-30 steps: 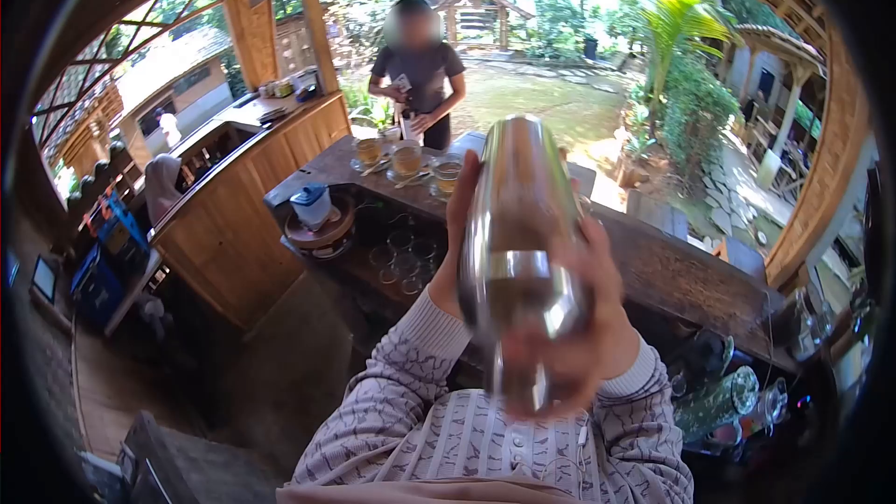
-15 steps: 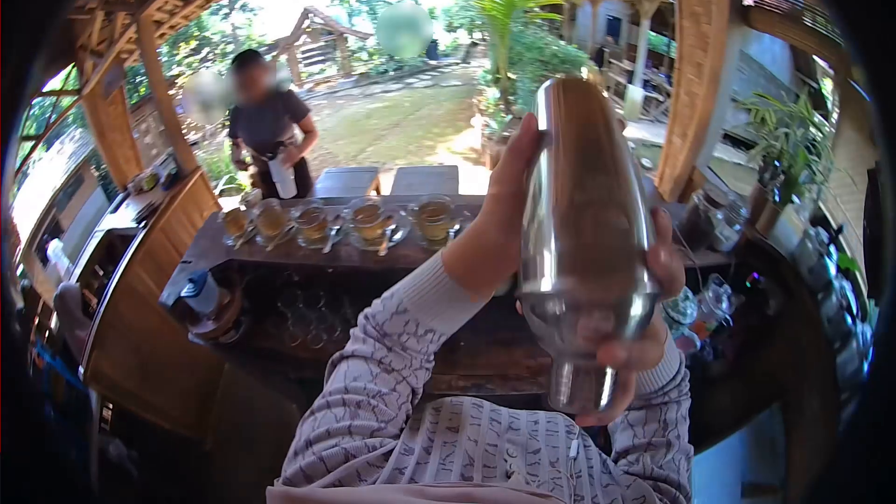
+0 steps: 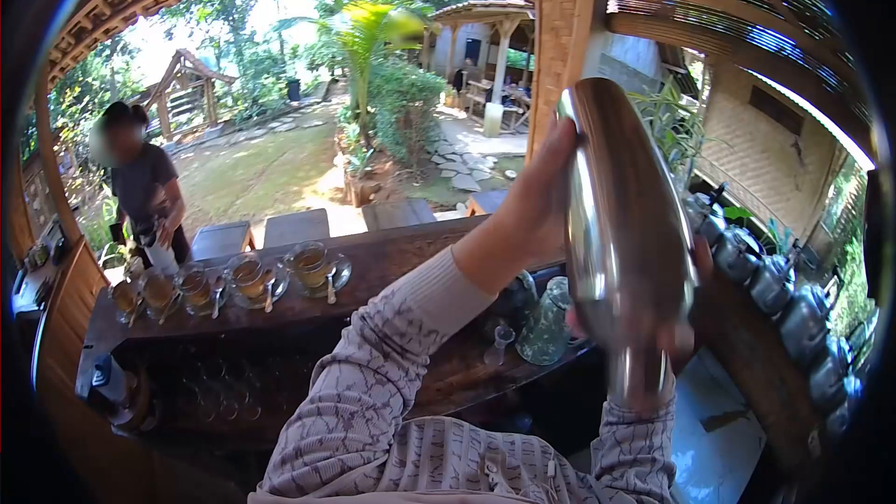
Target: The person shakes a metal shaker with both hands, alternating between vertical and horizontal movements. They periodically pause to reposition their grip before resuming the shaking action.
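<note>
A shiny metal cocktail shaker is held up in front of my chest, slightly tilted, with its narrow end pointing down. My left hand is closed round the upper left side of the shaker; most of its fingers are hidden behind the metal. Lower down on the right, my right hand grips it near the narrow end, its fingers smeared by motion. Below and left of the shaker stand a glass jar and a small clear glass.
Several glass cups of amber drink, with saucers and spoons, line the wooden counter. Metal kettles stand in a row at right. Beyond the counter at left, a person holds something pale. Stools stand along the counter's far side.
My view has swung to the right, so the cups and the other person sit further left and more kettles show. The shaker stays in both hands, now blurred at its lower end.
</note>
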Demonstrator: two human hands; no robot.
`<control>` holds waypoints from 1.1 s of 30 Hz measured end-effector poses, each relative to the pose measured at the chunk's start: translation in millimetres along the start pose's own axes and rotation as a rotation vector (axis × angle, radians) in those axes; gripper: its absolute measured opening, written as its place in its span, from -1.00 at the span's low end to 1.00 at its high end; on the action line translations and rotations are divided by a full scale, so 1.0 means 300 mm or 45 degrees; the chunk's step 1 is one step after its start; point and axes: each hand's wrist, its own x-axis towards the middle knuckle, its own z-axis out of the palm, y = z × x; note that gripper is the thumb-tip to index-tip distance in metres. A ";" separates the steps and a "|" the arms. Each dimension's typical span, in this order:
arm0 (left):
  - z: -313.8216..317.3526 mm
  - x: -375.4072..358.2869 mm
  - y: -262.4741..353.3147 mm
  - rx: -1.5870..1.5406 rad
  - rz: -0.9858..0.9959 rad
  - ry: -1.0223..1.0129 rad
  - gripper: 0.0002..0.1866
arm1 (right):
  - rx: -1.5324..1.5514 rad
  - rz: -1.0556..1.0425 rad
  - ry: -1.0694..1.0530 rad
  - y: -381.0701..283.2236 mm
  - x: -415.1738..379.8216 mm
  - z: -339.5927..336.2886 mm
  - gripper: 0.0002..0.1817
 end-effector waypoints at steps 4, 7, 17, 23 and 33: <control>-0.358 0.180 -0.063 -0.207 -0.246 -0.176 -0.48 | 0.005 0.456 -0.043 0.084 -0.057 -0.007 -0.14; -0.238 0.166 -0.078 -0.034 -0.268 0.478 -0.53 | -0.037 0.007 0.065 0.098 -0.009 -0.065 -0.24; -0.289 0.240 -0.147 -0.031 -0.315 0.820 -0.45 | 0.179 0.625 0.067 0.182 -0.054 -0.088 -0.07; -0.094 0.182 -0.121 -0.034 -0.153 0.086 -0.57 | -0.345 0.106 -0.206 0.027 0.038 -0.240 -0.37; -0.257 0.202 -0.250 -0.286 -0.178 0.345 -0.50 | 0.159 0.256 0.227 0.128 -0.013 -0.134 -0.19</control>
